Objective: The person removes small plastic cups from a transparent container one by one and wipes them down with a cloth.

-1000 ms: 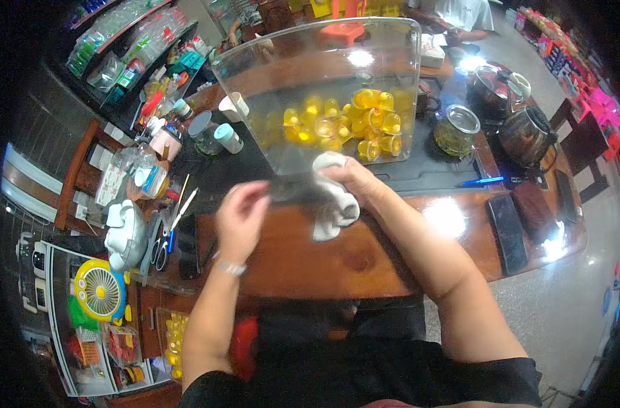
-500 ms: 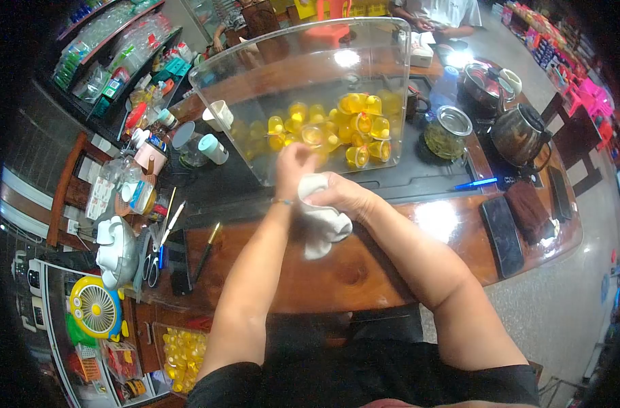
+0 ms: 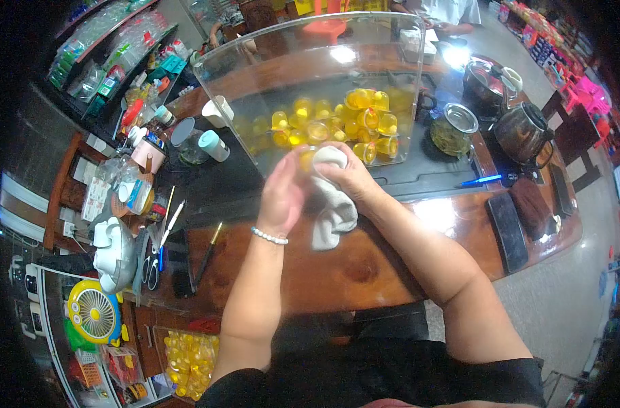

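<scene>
A white cloth (image 3: 336, 214) is gripped in my right hand (image 3: 354, 178), its loose end hanging over the wooden table. My left hand (image 3: 285, 194), wearing a pale bead bracelet, is raised beside the cloth, its fingers smeared by motion. Between my left fingertips and the cloth shows a small yellow translucent cup (image 3: 306, 160); which hand bears it I cannot tell. Just beyond both hands stands a large clear plastic box (image 3: 269, 68). Several yellow domed cups (image 3: 368, 120) lie inside it, some with red marks.
A glass jar (image 3: 453, 129), a kettle (image 3: 524, 132) and a blue pen (image 3: 481, 181) are at the right. A black pen (image 3: 208, 253) and scissors (image 3: 150, 262) lie at the left. Below the table edge, another container holds yellow cups (image 3: 190, 360). A person (image 3: 449, 13) is across the table.
My left hand has drawn back from the front of the clear box, down and to the left, and turned. The right hand with the cloth has shifted slightly up and right.
</scene>
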The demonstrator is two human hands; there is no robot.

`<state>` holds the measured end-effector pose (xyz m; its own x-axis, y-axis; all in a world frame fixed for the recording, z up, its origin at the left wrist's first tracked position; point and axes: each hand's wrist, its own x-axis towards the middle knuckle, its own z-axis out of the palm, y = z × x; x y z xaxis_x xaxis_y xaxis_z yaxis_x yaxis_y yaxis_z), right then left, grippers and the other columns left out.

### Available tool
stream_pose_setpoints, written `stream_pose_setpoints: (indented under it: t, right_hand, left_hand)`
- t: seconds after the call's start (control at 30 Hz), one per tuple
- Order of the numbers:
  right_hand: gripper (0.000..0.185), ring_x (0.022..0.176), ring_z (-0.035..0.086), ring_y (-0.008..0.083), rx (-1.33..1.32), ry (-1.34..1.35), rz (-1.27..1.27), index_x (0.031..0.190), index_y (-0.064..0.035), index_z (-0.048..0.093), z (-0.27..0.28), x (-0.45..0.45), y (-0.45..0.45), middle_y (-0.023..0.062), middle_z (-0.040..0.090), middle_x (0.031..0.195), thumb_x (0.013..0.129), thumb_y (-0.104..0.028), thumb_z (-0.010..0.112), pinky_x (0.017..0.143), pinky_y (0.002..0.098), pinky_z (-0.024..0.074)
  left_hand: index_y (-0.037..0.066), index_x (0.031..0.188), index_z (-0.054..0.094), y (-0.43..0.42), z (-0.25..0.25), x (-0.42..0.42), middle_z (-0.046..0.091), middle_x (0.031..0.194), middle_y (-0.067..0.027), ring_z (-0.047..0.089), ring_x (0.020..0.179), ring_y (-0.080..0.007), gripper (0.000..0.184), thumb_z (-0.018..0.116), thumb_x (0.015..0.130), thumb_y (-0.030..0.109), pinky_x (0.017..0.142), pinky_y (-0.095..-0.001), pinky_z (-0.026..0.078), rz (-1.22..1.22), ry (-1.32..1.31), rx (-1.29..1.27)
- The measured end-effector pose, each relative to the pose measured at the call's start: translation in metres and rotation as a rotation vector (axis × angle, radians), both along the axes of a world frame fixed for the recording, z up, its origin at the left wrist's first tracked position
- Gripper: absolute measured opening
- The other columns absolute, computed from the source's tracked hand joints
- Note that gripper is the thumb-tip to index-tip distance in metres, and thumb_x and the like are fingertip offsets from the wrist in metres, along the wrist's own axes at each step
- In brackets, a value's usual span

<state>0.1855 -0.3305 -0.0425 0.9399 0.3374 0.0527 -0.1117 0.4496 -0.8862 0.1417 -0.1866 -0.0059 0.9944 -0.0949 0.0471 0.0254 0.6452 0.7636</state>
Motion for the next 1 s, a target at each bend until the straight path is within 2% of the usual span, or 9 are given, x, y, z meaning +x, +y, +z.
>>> stream_pose_setpoints:
  t: [0.07,0.2,0.23,0.27,0.37,0.4,0.63,0.87,1.0]
  right_hand:
    - [0.051,0.091,0.057,0.0140,0.061,-0.022,0.035,0.117,-0.0030,0.049,0.004,-0.002,0.001,0.0077,0.059,0.100,0.076,-0.020,0.075,0.077,0.0281,0.0485]
    - [0.039,0.089,0.056,0.0115,-0.008,-0.113,0.082,0.110,-0.0028,0.055,0.009,-0.007,0.000,0.0049,0.061,0.096,0.079,-0.019,0.073,0.077,0.0268,0.0475]
    - [0.036,0.088,0.056,0.0108,-0.042,-0.128,0.087,0.108,-0.0027,0.057,0.010,-0.009,-0.001,0.0042,0.061,0.095,0.080,-0.018,0.072,0.076,0.0265,0.0471]
    - [0.025,0.085,0.056,0.0102,-0.051,-0.173,0.028,0.103,-0.0021,0.060,0.011,-0.011,0.001,0.0027,0.062,0.092,0.086,-0.019,0.066,0.075,0.0259,0.0466]
    - [0.024,0.083,0.057,0.0110,-0.132,-0.136,-0.017,0.106,-0.0022,0.059,0.006,-0.007,0.000,0.0027,0.062,0.092,0.091,-0.021,0.058,0.075,0.0257,0.0466]
    - [0.024,0.082,0.053,0.0081,-0.154,-0.128,-0.054,0.108,-0.0062,0.057,0.007,-0.008,0.003,-0.0004,0.058,0.093,0.097,-0.026,0.048,0.071,0.0237,0.0453]
    - [0.031,0.089,0.057,0.0118,-0.056,0.119,-0.034,0.115,-0.0024,0.055,0.010,-0.009,-0.001,0.0052,0.061,0.100,0.096,-0.026,0.048,0.075,0.0267,0.0474]
    - [0.037,0.094,0.056,0.0116,0.050,-0.043,0.108,0.121,-0.0023,0.053,0.021,-0.014,-0.002,0.0058,0.061,0.106,0.086,-0.010,0.063,0.083,0.0265,0.0462]
    - [0.034,0.091,0.057,0.0119,-0.052,-0.052,0.040,0.120,-0.0023,0.054,0.012,-0.009,-0.002,0.0059,0.061,0.103,0.089,-0.015,0.059,0.080,0.0264,0.0472]
  left_hand:
    - [0.002,0.129,0.046,0.008,-0.001,0.002,0.056,0.122,-0.0091,0.057,0.107,-0.0198,0.034,0.045,0.097,0.014,0.091,-0.0340,0.048,-0.107,-0.005,-0.051]
    - [-0.001,0.121,0.054,0.004,-0.026,0.013,0.058,0.118,-0.0085,0.056,0.108,-0.0157,0.029,0.050,0.094,0.009,0.095,-0.0288,0.044,0.012,-0.222,0.504]
    - [-0.002,0.121,0.055,0.001,-0.025,0.010,0.058,0.120,-0.0094,0.054,0.110,-0.0163,0.031,0.047,0.091,0.001,0.098,-0.0294,0.040,0.004,-0.166,0.430]
    - [-0.002,0.121,0.056,0.001,-0.023,0.009,0.058,0.120,-0.0093,0.054,0.110,-0.0160,0.030,0.048,0.092,0.003,0.098,-0.0290,0.040,-0.008,-0.131,0.396]
    - [0.000,0.120,0.056,-0.001,-0.026,0.012,0.058,0.119,-0.0085,0.054,0.109,-0.0151,0.028,0.048,0.094,0.006,0.096,-0.0279,0.041,-0.001,-0.049,0.329]
    - [0.000,0.119,0.056,-0.002,-0.027,0.012,0.059,0.118,-0.0082,0.055,0.108,-0.0148,0.027,0.048,0.094,0.007,0.095,-0.0276,0.042,0.008,-0.026,0.312]
    - [0.002,0.121,0.053,-0.003,-0.016,0.010,0.057,0.118,-0.0079,0.057,0.105,-0.0148,0.027,0.046,0.095,0.009,0.084,-0.0295,0.051,-0.030,0.029,0.045]
    - [0.003,0.120,0.052,-0.001,-0.020,0.014,0.060,0.114,-0.0097,0.059,0.102,-0.0170,0.026,0.046,0.096,0.010,0.088,-0.0317,0.050,0.026,-0.037,0.078]
    - [0.001,0.116,0.056,-0.007,-0.014,0.011,0.060,0.115,-0.0099,0.057,0.107,-0.0174,0.024,0.049,0.095,0.009,0.094,-0.0304,0.044,0.030,-0.052,0.131]
